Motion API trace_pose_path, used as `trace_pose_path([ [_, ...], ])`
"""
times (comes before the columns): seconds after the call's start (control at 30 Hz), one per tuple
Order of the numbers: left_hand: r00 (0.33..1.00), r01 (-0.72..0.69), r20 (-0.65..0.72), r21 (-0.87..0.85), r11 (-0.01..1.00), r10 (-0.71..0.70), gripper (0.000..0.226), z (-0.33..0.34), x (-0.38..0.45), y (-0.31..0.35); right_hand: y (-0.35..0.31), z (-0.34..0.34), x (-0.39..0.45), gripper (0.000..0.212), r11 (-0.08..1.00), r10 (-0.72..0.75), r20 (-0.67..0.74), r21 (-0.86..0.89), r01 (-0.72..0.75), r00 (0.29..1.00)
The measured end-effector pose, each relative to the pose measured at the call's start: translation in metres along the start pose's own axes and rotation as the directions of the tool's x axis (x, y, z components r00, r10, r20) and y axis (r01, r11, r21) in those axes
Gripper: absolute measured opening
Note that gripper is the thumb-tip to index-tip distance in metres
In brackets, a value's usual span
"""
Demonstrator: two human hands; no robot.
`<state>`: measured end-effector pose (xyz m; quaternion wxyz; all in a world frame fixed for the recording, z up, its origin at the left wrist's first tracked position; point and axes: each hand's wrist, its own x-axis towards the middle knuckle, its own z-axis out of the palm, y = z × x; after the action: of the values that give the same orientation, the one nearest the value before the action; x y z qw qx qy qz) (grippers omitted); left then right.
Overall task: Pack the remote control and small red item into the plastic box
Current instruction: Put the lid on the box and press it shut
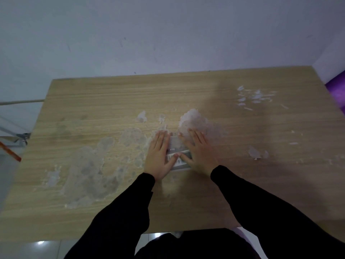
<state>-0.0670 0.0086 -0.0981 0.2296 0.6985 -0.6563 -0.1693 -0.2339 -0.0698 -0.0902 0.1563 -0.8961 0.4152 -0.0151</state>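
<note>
Two hands flat on the box (176, 146) at mid-table (93, 101): left hand (160, 156) and right hand (198, 152) open, palms down, thumbs meeting on the lid. Remote, red item not discernible; presumably inside. Judgement: press evenly along both edges until seated.

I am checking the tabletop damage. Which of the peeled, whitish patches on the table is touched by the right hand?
The bright white patch just beyond the plastic box: the right hand has its fingertips on it. The others lie apart from both hands, except one by the left hand.

A clear plastic box (177, 150) lies flat on the table, contents indistinct.
</note>
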Motion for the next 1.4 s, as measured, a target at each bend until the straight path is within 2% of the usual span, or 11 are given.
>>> trace_pose_path([
  [0.17, 0.999, -0.002, -0.036, 0.08, 0.997, 0.005, 0.067, -0.002, -0.009, 0.009, 0.002, -0.005, 0.002, 0.069, 1.0, -0.016, 0.072, 0.019, 0.015, 0.997],
  [0.27, 0.992, -0.119, -0.03, 0.159, 0.98, 0.125, 0.047, 0.001, -0.019, 0.022, 0.018, -0.012, 0.003, 0.071, 0.998, 0.036, 0.109, 0.046, -0.041, 0.993],
  [0.4, 0.968, -0.243, -0.033, 0.149, 0.959, 0.25, 0.026, 0.01, -0.019, 0.034, 0.049, -0.025, -0.002, 0.071, 0.987, 0.159, 0.099, 0.023, -0.162, 0.982],
  [0.47, 0.956, -0.287, -0.028, 0.106, 0.952, 0.291, 0.023, 0.015, -0.006, 0.04, 0.058, -0.033, -0.007, 0.067, 0.98, 0.195, 0.073, 0.023, -0.197, 0.978],
  [0.57, 0.956, -0.293, 0.015, 0.053, 0.955, 0.293, 0.025, 0.026, 0.02, 0.054, 0.067, -0.04, -0.02, 0.041, 0.987, 0.158, -0.164, 0.048, -0.152, 0.974],
  [0.63, 0.964, -0.264, 0.037, 0.045, 0.964, 0.262, 0.024, 0.038, 0.038, 0.066, 0.075, -0.041, -0.033, 0.029, 0.988, 0.151, -0.231, 0.071, -0.138, 0.961],
  [0.8, 0.959, -0.266, 0.107, 0.028, 0.964, 0.262, 0.028, 0.068, 0.098, 0.112, 0.131, -0.05, -0.049, 0.038, 0.967, 0.252, -0.203, 0.098, -0.236, 0.946],
  [0.93, 0.954, -0.271, 0.151, 0.058, 0.961, 0.26, 0.031, 0.086, 0.153, 0.154, 0.186, -0.064, -0.043, 0.05, 0.956, 0.293, -0.133, 0.008, -0.294, 0.947],
  [1.1, 0.921, -0.376, 0.184, 0.18, 0.909, 0.344, 0.025, 0.112, 0.229, 0.202, 0.26, -0.095, -0.02, 0.046, 0.873, 0.467, -0.113, -0.1, -0.478, 0.877],
  [1.2, 0.913, -0.376, 0.254, 0.22, 0.9, 0.319, 0.04, 0.135, 0.265, 0.226, 0.302, -0.117, 0.002, 0.04, 0.825, 0.534, -0.13, -0.138, -0.549, 0.835],
  [1.4, 0.885, -0.331, 0.408, 0.217, 0.918, 0.222, 0.071, 0.163, 0.328, 0.267, 0.371, -0.138, 0.035, 0.05, 0.831, 0.529, -0.166, -0.099, -0.548, 0.832],
])
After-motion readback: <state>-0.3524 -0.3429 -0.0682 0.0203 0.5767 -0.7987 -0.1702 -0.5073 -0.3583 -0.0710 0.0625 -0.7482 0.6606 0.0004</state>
